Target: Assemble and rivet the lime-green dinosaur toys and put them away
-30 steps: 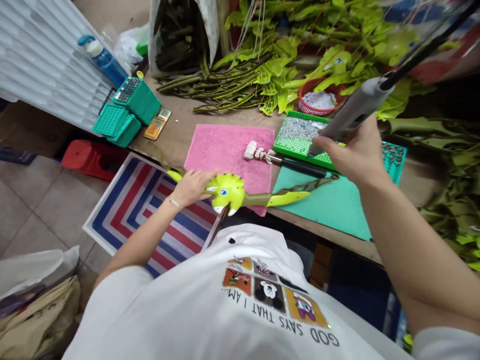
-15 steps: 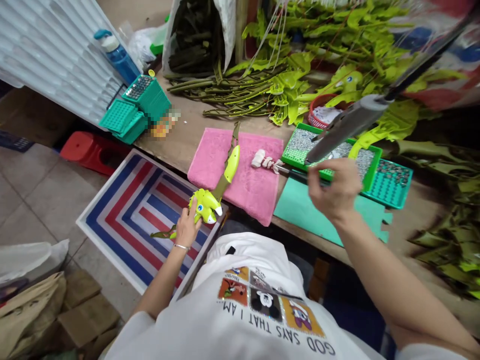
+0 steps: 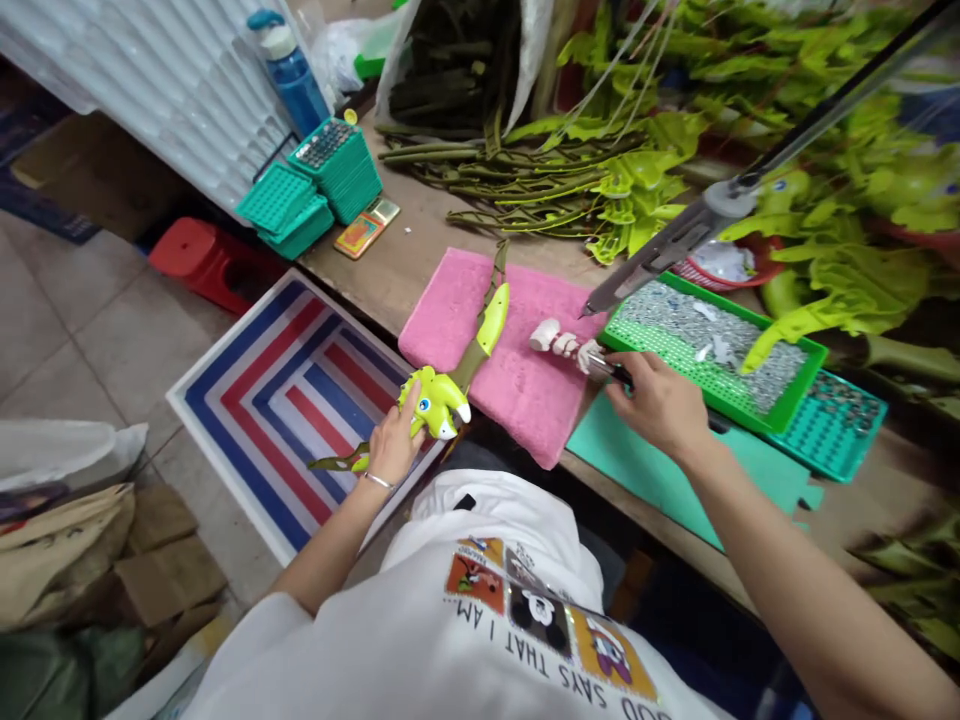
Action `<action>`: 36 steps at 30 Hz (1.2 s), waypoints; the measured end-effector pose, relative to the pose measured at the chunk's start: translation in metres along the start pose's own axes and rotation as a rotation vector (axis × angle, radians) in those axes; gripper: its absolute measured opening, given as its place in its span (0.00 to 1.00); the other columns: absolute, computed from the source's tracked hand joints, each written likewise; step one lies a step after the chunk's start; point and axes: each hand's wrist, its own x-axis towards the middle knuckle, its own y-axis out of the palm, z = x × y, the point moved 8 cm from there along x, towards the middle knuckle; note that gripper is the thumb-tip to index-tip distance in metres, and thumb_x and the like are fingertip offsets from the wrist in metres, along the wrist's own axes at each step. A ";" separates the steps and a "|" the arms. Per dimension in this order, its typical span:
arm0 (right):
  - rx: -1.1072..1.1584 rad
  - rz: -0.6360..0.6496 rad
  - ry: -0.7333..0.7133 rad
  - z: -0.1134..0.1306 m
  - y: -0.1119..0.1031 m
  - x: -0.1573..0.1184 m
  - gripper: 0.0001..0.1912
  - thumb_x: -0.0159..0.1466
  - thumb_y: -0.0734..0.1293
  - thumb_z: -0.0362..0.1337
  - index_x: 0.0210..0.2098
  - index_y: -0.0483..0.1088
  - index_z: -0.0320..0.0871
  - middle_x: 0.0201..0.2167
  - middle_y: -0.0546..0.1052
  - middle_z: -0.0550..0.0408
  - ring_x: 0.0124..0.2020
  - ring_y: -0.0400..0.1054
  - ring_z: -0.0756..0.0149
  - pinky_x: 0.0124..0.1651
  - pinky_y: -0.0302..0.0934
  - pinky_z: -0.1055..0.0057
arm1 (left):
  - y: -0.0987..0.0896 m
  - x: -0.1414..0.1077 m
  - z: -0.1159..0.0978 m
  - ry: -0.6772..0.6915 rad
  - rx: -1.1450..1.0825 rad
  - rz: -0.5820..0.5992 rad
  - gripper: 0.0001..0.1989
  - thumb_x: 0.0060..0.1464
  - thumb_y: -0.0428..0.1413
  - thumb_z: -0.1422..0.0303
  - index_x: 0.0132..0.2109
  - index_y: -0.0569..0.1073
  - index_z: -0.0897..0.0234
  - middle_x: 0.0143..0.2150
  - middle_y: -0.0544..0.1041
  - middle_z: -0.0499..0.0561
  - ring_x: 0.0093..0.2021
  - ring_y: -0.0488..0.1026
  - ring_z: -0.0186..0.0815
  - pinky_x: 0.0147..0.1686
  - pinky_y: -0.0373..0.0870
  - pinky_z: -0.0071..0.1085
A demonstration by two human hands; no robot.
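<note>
My left hand (image 3: 394, 447) grips a lime-green toy dinosaur (image 3: 431, 402) by the body, over the edge of a pink towel (image 3: 525, 400). The toy's long olive and lime tail (image 3: 487, 330) lies across that towel. My right hand (image 3: 656, 405) is closed around a black-handled tool (image 3: 616, 372). The tool's far end, wrapped in white (image 3: 561, 345), rests on the towel. Above the hand, a grey pen-like electric tool (image 3: 667, 245) hangs free, its metal tip pointing down at the towel's corner.
A green tray of silver studs (image 3: 795, 370) and a teal pegboard tray (image 3: 829, 425) sit right of the towel, on a teal mat (image 3: 645, 470). Heaps of green toy parts (image 3: 540, 180) cover the table's back. A striped board (image 3: 240, 430) lies below the table's edge.
My right hand has moved down from the grey tool and closed on the black handle. My left hand has drawn the dinosaur toward me, and its tail now lies along the towel.
</note>
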 end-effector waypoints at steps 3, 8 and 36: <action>0.275 0.011 -0.095 0.028 -0.017 -0.001 0.18 0.66 0.62 0.43 0.52 0.72 0.43 0.43 0.80 0.47 0.38 0.74 0.57 0.37 0.65 0.65 | -0.002 -0.002 -0.003 -0.033 0.008 0.034 0.37 0.62 0.55 0.68 0.73 0.49 0.55 0.48 0.76 0.57 0.47 0.77 0.44 0.43 0.72 0.33; 0.376 0.067 -0.280 0.093 -0.034 -0.018 0.21 0.71 0.59 0.43 0.60 0.69 0.45 0.33 0.78 0.51 0.32 0.73 0.63 0.36 0.65 0.68 | 0.007 -0.013 -0.007 -0.031 -0.060 0.056 0.37 0.63 0.54 0.66 0.74 0.48 0.54 0.50 0.75 0.56 0.50 0.75 0.43 0.45 0.71 0.32; 0.161 -0.137 -0.049 0.087 -0.064 -0.039 0.23 0.70 0.56 0.41 0.63 0.66 0.49 0.27 0.68 0.54 0.26 0.64 0.65 0.32 0.62 0.69 | -0.015 -0.033 -0.019 -0.002 0.174 0.149 0.34 0.65 0.51 0.66 0.73 0.47 0.48 0.44 0.72 0.55 0.47 0.73 0.45 0.44 0.67 0.37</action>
